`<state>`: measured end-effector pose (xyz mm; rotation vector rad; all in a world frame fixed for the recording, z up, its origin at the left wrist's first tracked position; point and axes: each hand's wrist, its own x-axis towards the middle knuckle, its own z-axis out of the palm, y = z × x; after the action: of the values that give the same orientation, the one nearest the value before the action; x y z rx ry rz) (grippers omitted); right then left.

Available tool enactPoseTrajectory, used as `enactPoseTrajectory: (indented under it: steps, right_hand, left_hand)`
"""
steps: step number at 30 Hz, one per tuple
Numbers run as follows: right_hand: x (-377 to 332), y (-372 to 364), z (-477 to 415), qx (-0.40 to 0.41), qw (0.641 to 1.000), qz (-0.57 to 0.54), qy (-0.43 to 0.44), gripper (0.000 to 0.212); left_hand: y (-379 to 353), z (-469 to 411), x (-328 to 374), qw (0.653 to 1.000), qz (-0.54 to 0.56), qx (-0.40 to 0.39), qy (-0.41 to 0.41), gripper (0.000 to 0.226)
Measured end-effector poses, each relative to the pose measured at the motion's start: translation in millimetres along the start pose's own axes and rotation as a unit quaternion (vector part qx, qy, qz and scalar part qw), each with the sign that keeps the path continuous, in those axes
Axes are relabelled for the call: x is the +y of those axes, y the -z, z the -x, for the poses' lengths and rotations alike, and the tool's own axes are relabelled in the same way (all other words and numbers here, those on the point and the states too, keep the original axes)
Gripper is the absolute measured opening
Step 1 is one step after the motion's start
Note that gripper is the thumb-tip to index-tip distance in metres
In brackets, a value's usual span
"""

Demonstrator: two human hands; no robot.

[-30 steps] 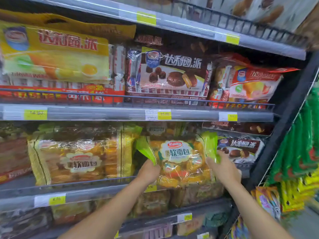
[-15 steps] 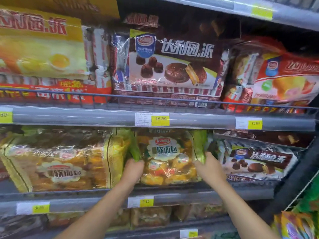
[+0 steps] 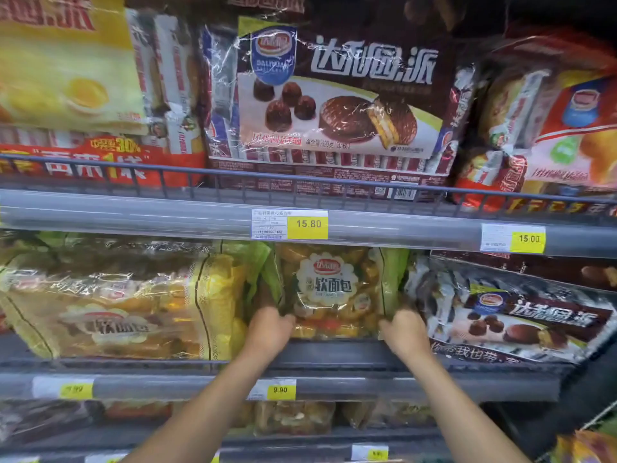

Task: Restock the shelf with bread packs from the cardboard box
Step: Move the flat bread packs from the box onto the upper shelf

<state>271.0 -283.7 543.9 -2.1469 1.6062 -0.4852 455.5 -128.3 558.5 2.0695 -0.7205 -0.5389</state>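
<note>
The middle shelf point(image 3: 334, 359) is carrying the bread pack point(image 3: 334, 289), which is standing upright on it between both hands. The left hand point(image 3: 268, 332) is gripping its lower left corner and the right hand point(image 3: 404, 332) its lower right, both arms reaching up. A larger bread bag point(image 3: 117, 305) is lying just left, a chocolate pie bag point(image 3: 521, 319) just right.

You're seeing bread pack point(image 3: 330, 292) showing clear film, golden-orange buns, green side edges, white scalloped label, red logo, dark lettering. Toward shelf's left edge, larger pack point(image 3: 117, 305) showing yellow, thin dark lines. Above, pie pack point(image 3: 334, 95) showing dark brown, white lettering, blue badge. Price tag point(image 3: 307, 224) showing yellow on grey shelf rail point(image 3: 133, 218).
</note>
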Motion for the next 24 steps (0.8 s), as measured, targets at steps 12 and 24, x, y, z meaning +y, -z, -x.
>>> enactPoseTrajectory:
  steps: [12, 24]
  right_hand:
    - [-9, 17, -17, -0.131, 0.989, 0.004, -0.066, 0.056]
    - [14, -14, -42, -0.002, 0.982, -0.187, -0.013, 0.065]
  left_hand:
    - [4, -1, 7, 0.986, 0.137, 0.036, 0.093, 0.01]
    - [-10, -18, 6, 0.987, 0.152, 0.019, -0.048, 0.112]
